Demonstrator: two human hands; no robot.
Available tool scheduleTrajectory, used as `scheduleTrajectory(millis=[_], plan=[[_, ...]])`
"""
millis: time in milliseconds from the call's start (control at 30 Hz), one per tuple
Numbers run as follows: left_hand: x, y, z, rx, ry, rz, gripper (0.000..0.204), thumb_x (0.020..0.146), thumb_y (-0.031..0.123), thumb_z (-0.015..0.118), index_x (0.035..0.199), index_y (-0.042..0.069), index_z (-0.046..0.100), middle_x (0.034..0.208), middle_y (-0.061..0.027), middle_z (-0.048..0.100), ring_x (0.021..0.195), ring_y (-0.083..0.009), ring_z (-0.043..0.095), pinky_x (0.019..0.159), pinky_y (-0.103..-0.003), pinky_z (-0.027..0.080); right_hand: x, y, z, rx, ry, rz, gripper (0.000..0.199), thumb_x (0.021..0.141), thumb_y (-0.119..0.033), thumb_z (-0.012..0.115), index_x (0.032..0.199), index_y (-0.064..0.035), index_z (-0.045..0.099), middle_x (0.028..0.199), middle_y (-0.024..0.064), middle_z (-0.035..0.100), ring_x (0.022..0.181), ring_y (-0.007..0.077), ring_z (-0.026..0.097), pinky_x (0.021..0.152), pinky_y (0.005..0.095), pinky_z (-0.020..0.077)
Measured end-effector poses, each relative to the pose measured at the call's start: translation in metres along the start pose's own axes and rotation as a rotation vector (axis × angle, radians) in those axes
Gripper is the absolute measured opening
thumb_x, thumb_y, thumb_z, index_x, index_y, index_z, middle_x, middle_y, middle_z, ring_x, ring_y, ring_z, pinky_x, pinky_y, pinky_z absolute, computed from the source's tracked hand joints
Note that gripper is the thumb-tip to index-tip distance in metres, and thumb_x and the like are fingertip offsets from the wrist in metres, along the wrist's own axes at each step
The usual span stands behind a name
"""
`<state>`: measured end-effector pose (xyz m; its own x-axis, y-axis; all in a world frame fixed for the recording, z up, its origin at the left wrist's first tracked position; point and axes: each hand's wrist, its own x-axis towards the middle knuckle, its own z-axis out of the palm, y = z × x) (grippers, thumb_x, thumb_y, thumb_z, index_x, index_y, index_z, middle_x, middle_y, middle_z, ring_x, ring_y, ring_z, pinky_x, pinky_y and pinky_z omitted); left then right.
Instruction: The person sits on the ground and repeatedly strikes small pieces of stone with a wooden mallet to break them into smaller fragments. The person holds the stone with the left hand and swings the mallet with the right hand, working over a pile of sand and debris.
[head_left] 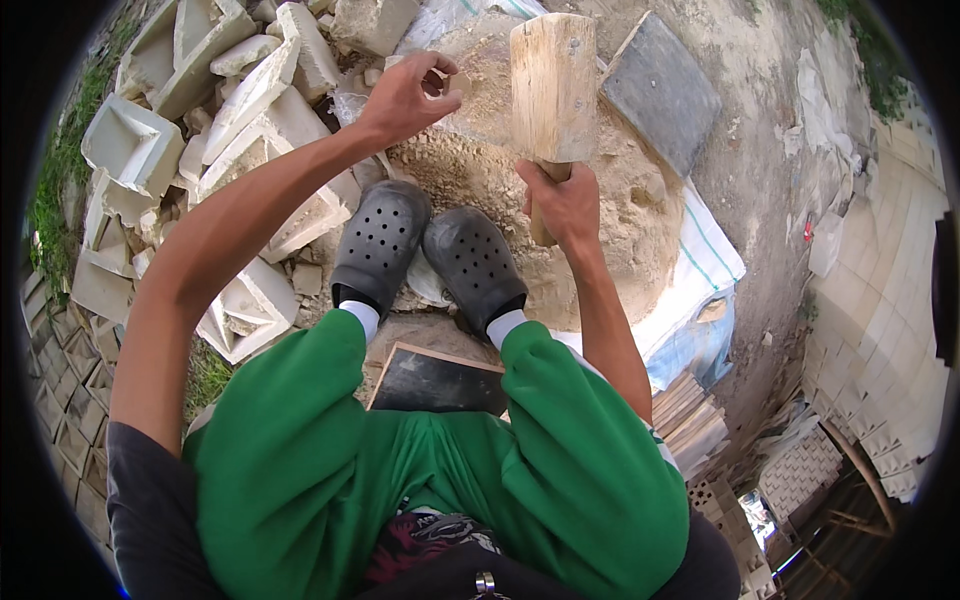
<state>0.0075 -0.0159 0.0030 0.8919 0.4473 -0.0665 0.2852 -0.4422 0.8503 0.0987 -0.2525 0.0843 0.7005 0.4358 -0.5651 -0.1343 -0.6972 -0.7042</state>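
While hands grip apart | right hand (565,200) clamps wooden mallet (552,85) | left hand (405,95) pinches stone piece (455,85) | sand mound (600,200), outdoors

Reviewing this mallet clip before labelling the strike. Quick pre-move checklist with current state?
1. Right hand closed round the handle of the wooden mallet: ok.
2. Mallet head raised above the sand mound, not resting on it: ok.
3. Left hand on a small pale piece at the top of the mound; what it grips exactly: cannot tell.
4. Left hand fingers out of the mallet's path: not ok, they sit close beside the mallet head.
5. Grey clogs planted at the mound's near edge, back from the mallet head: ok.
6. Broken pale blocks piled at the left, close to the left forearm: cannot tell if in the way.
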Motion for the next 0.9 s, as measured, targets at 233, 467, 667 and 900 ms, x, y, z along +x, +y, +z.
scheduleTrajectory(millis=[233,467,667,900], plan=[[-0.007,-0.01,0.003,-0.012,0.055,-0.177,0.043,0.087,0.029,0.078,0.116,0.0,0.065,0.105,-0.0131,0.071,0.092,-0.0197,0.072,0.082,-0.032,0.057,0.006,-0.011,0.017,0.022,0.023,-0.248,0.037,0.084,-0.032,0.077,0.094,0.0032,0.072,0.067,0.0124,0.071,0.059,0.0202,0.07,0.058,0.0345,0.0541],[-0.008,-0.004,0.01,-0.078,0.025,-0.199,0.041,0.091,0.03,0.075,0.116,-0.001,0.064,0.106,-0.0138,0.071,0.094,-0.021,0.072,0.082,-0.033,0.057,0.026,0.009,0.036,-0.158,-0.037,0.04,0.047,0.08,-0.038,0.077,0.105,0.0017,0.072,0.08,0.0177,0.074,0.071,0.0297,0.074,0.069,0.0401,0.0558],[-0.005,-0.005,0.008,-0.092,0.04,-0.158,0.041,0.091,0.03,0.075,0.116,-0.001,0.065,0.107,-0.0137,0.071,0.093,-0.0216,0.072,0.082,-0.033,0.058,0.017,0.011,0.027,-0.096,0.019,-0.13,0.048,0.08,-0.038,0.077,0.107,0.0021,0.071,0.081,0.0184,0.074,0.076,0.0318,0.075,0.071,0.0404,0.0557],[-0.004,0.003,0.006,-0.089,-0.002,-0.196,0.043,0.091,0.03,0.075,0.117,-0.002,0.064,0.109,-0.0156,0.071,0.095,-0.0231,0.073,0.084,-0.035,0.058,0.025,0.025,0.042,-0.283,0.007,-0.071,0.029,0.086,-0.024,0.077,0.096,0.003,0.071,0.068,0.0095,0.07,0.052,0.0168,0.067,0.052,0.0325,0.0524]])
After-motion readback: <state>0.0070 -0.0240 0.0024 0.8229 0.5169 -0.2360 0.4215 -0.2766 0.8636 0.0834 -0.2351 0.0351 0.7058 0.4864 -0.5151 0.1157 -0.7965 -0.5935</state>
